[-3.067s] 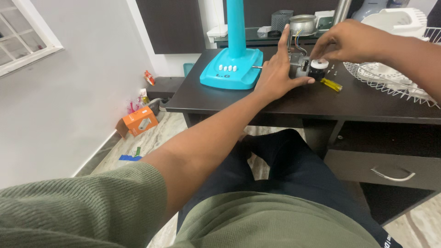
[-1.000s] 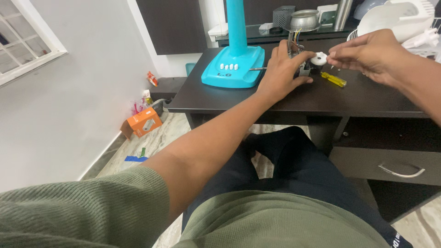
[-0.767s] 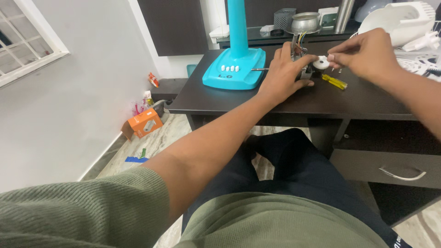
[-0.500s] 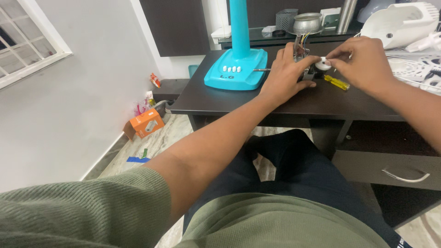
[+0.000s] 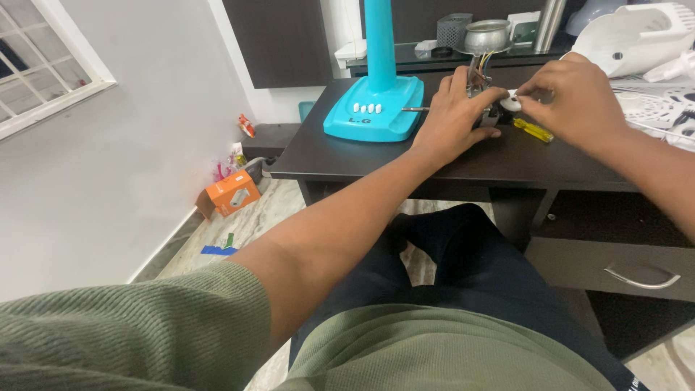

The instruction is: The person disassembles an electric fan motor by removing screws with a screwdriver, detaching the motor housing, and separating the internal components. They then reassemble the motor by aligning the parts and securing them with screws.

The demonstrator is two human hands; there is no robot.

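The left hand (image 5: 452,116) is wrapped around a small fan motor (image 5: 483,108) that stands on the dark table (image 5: 405,156), with the fingers curled over its near side and the thumb laid across its top. Coloured wires (image 5: 483,61) rise from the top of the motor. A thin metal shaft (image 5: 414,109) projects from behind the left hand toward the turquoise fan base (image 5: 373,108), which stands on the table just to the left and carries a row of white push buttons (image 5: 367,108). The right hand (image 5: 575,101) is closed in a pinch, with thumb and forefinger gripping a small white round cap (image 5: 512,103) held against the right end of the motor. A yellow-handled screwdriver (image 5: 533,130) lies on the table just beside the motor, below the right hand. A white fan housing (image 5: 637,36) and a white wire fan guard (image 5: 662,108) lie at the right rear of the table. A steel pot (image 5: 486,35) and a grey mesh holder (image 5: 454,29) stand on the shelf behind. A drawer with a metal handle (image 5: 641,279) is set under the table at right. An orange box (image 5: 230,192) lies on the floor at left.
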